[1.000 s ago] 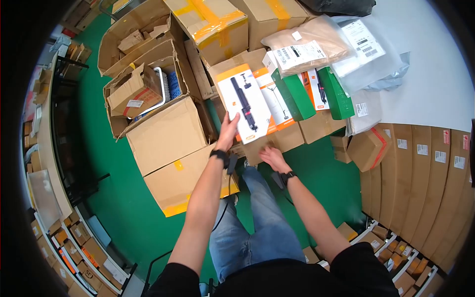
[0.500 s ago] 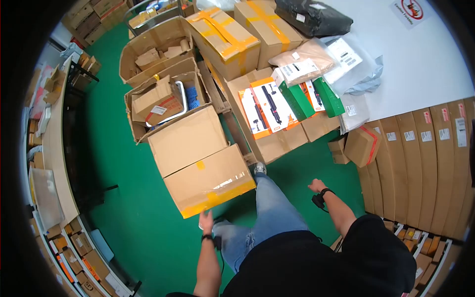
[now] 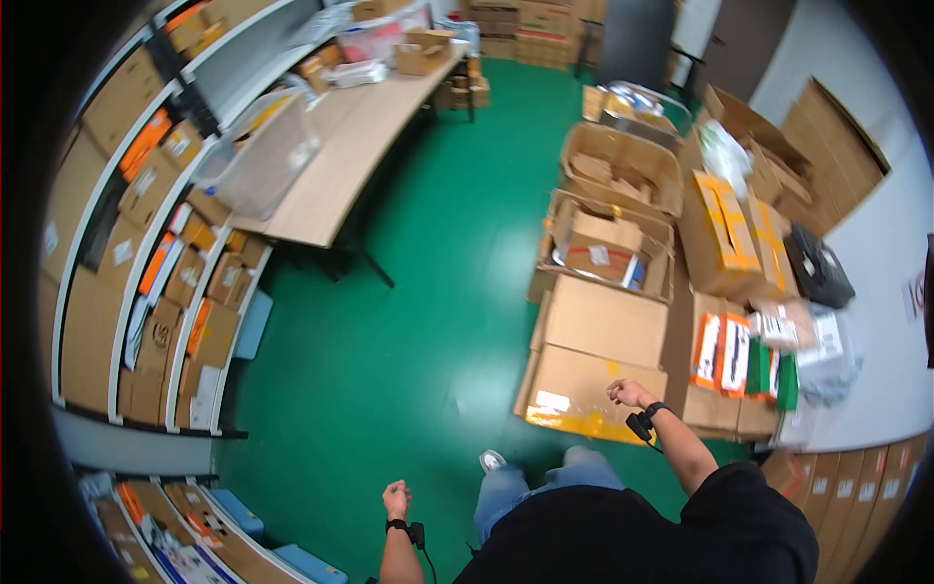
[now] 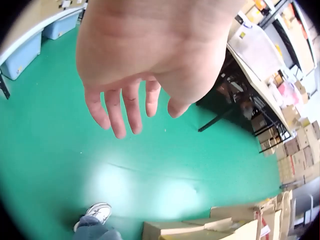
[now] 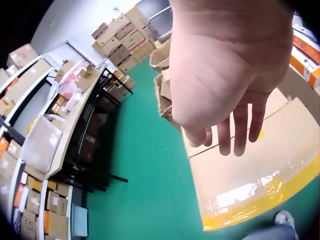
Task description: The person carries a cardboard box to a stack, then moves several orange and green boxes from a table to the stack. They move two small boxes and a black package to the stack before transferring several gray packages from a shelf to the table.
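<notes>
My left hand (image 3: 396, 498) hangs over the green floor with nothing in it; in the left wrist view its fingers (image 4: 116, 117) dangle loose and apart. Out in front of the body, my right hand (image 3: 632, 393) overlaps the large flat carton (image 3: 584, 384) with yellow tape along its front edge. Its fingers (image 5: 240, 132) droop, relaxed and holding nothing, in the right wrist view. To the right of that hand, white and orange product boxes (image 3: 735, 355) with pictures of black tripod-like gear lie on brown cardboard beside green boxes (image 3: 787, 383).
Behind the flat carton stand open cartons (image 3: 623, 165) and taped boxes (image 3: 720, 238). A long table (image 3: 360, 146) bears a clear plastic bin (image 3: 263, 156). Shelves (image 3: 146, 253) of small boxes line the left. Green floor (image 3: 389, 360) lies between table and cartons.
A second ago my left hand held a white and orange product box; half a second ago both hands had left the boxes. The head view has since swung left toward the table and shelves.
</notes>
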A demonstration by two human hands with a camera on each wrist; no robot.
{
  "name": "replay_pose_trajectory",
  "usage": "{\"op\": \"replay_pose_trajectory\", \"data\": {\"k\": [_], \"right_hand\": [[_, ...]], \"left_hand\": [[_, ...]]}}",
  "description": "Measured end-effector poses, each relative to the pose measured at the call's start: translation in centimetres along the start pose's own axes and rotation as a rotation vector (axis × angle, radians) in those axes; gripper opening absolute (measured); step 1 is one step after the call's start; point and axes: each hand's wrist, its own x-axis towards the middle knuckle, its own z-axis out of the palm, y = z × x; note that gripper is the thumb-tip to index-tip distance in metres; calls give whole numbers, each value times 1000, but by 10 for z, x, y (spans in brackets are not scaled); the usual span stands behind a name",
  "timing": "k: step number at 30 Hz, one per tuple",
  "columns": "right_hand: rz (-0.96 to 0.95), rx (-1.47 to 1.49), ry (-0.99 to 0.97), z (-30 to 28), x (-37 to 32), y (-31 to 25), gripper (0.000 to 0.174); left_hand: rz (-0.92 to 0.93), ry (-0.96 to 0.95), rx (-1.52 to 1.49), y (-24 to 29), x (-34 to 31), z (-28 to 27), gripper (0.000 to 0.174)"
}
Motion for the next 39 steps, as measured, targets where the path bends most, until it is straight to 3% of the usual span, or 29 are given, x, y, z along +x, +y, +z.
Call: {"op": "replay_pose_trajectory", "data": {"k": [2, 4, 7, 9, 12, 14, 16, 17, 18, 20, 22, 25, 30, 32, 36, 38, 39], "right_hand": [[-46, 44, -2, 21, 19, -53, 23], [-171, -217, -20, 36, 46, -74, 21], [-190, -332, -93, 57, 75, -104, 26], [-137, -289, -172, 59, 97, -113, 27], [-39, -567, -192, 62, 151, -120, 23], [37, -690, -192, 56, 187, -136, 32], [176, -530, -191, 40, 222, -166, 40], [161, -433, -165, 33, 269, -135, 39], [147, -337, -139, 26, 319, -115, 38], [211, -361, -88, -1, 315, -210, 34], [237, -372, -95, -25, 353, -257, 37], [135, -94, -41, -63, 407, -331, 42], [49, 72, 14, -88, 518, -451, 37], [-24, 70, -37, -102, 572, -495, 38], [5, -29, -34, -132, 671, -585, 40], [-48, -174, -93, -142, 750, -578, 37], [22, -352, -66, -153, 753, -613, 36]], "left_hand": [[-8, 27, -109, 3, 7, -17, 28], [-11, 45, -205, 17, 16, -22, 27], [28, -15, -272, 53, 35, -13, 34], [91, -59, -240, 82, 51, -1, 29], [97, -133, -90, 131, 84, 16, 31], [125, -188, -1, 162, 112, 25, 32], [155, -180, 3, 188, 140, 34, 33], [122, -184, 26, 207, 147, 35, 33], [87, -188, 49, 231, 153, 35, 34], [21, -157, 84, 289, 167, 34, 34], [-71, -144, 134, 336, 181, 36, 34], [-15, -156, 130, 430, 215, 49, 36], [227, -170, -10, 597, 290, 96, 38], [291, -178, -43, 672, 329, 120, 39], [439, -160, -122, 820, 433, 167, 44], [436, -129, -160, 882, 479, 184, 45], [450, -96, -215, 909, 513, 194, 45]]}}
